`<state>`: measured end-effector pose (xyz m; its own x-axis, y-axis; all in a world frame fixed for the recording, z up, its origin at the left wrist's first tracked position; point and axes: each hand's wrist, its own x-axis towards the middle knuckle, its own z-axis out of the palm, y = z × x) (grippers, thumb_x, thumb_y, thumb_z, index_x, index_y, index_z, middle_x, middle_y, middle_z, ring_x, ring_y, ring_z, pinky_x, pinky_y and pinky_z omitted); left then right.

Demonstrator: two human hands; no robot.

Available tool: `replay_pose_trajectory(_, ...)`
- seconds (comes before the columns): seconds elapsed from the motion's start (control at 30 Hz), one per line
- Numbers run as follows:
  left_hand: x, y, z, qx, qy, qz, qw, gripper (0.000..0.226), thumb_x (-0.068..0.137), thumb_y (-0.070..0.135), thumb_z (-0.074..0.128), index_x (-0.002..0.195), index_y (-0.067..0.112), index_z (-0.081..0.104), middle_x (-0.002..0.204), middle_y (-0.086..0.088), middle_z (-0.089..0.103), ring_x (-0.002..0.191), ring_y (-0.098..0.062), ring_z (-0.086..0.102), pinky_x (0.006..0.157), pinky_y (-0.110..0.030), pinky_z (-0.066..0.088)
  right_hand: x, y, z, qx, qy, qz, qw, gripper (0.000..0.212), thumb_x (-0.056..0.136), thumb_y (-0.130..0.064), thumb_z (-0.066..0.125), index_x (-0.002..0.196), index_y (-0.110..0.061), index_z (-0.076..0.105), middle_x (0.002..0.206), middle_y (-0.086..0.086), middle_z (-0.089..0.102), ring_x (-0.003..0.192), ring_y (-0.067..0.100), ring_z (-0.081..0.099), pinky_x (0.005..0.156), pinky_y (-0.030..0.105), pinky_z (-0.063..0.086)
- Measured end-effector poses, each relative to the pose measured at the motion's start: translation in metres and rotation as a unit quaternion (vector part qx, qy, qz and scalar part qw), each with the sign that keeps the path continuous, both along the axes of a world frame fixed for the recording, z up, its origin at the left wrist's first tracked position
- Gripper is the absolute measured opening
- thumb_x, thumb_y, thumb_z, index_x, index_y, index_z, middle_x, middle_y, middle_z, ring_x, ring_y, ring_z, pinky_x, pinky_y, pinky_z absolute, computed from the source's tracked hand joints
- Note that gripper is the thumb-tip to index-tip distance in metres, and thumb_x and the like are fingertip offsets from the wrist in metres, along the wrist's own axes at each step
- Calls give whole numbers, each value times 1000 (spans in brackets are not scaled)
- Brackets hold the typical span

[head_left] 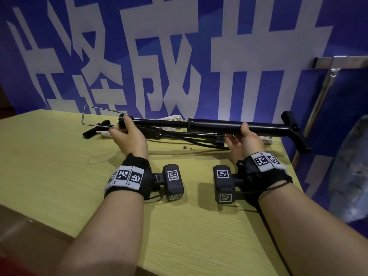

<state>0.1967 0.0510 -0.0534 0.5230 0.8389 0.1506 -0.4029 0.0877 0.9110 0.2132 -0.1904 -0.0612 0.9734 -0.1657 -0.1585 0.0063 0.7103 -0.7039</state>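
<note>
A long black hand pump (209, 125) is held level above the far part of the yellow-green table (59, 166). My left hand (130, 136) grips its thin end, beside the wire foot loop (99, 116). My right hand (246, 140) curls round the thick barrel from below, thumb on top. The T-handle (296, 132) sticks out to the right, past the table's edge. Under the pump lie a second black pump (93, 129) and its black hose (189, 139).
A small metal needle (188, 148) lies on the table beneath the pump. White cloth (171, 119) sits behind it against the blue banner wall (179, 56). A metal frame (326, 80) stands at the right. Both wrists wear black bands with tag markers.
</note>
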Motion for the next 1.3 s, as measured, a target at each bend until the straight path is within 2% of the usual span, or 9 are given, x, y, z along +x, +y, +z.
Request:
replay_pose_trajectory(0.1,2,-3,0,28,13,-9,999,34,100,38,48,123,13,43,129,-11,52,96,-13,56,66,-16,46,4,-3,-2,24,24,20,999,43,90,-20,60,128,-8,45,108,13,67,90,23,66,82,37,57)
replay_pose_trajectory(0.23,1,-5,-1,43,22,-16,999,37,99,40,49,124,14,43,132,-11,48,99,-15,57,66,-15,47,5,-1,-1,66,26,69,995,43,90,-19,59,130,-6,49,108,11,68,108,26,62,101,42,47)
replay_pose_trajectory(0.37,2,-5,-2,49,24,-45,998,28,95,47,53,111,24,45,129,-11,51,104,-21,61,86,-35,56,1,-2,4,112,-5,47,993,42,84,-11,67,122,-7,51,109,13,68,107,31,63,91,42,53)
replay_pose_trajectory(0.5,2,-8,-3,51,27,-78,995,31,95,48,53,113,23,50,129,-7,52,103,-14,61,75,-25,54,-1,-5,6,147,0,48,988,39,83,-8,69,119,-7,53,106,14,69,104,31,65,88,43,55)
replay_pose_trajectory(0.6,0,-9,-1,31,15,-97,995,22,96,44,54,107,26,49,115,0,57,98,-10,62,80,-29,54,-3,-5,6,139,-5,46,989,36,85,-8,67,118,-6,53,103,14,70,99,30,66,87,43,55)
replay_pose_trajectory(0.73,-6,-12,1,19,-3,-119,993,25,98,38,53,117,24,48,104,10,57,92,-3,59,83,-30,53,0,-6,4,138,1,52,989,38,86,-10,66,122,-7,53,107,15,68,105,31,64,93,44,53)
replay_pose_trajectory(1.03,-11,-17,3,26,-17,-130,991,33,97,36,55,124,18,51,113,2,60,98,-6,61,76,-22,55,-3,-6,5,64,9,38,997,38,86,-16,67,119,-9,52,107,13,67,96,28,66,83,38,56)
replay_pose_trajectory(1.2,-14,-22,3,39,-20,-162,986,20,94,33,61,109,21,55,110,0,64,100,-9,63,76,-22,57,-8,-1,9,58,-1,51,997,29,89,-16,64,114,-10,52,104,13,67,96,24,65,88,36,54)
replay_pose_trajectory(1.3,-14,-24,3,55,-17,-183,981,22,92,32,64,109,19,58,113,-3,66,106,-13,64,79,-24,57,-10,1,10,38,2,54,998,24,90,-18,62,110,-10,53,101,11,67,98,23,65,81,32,55)
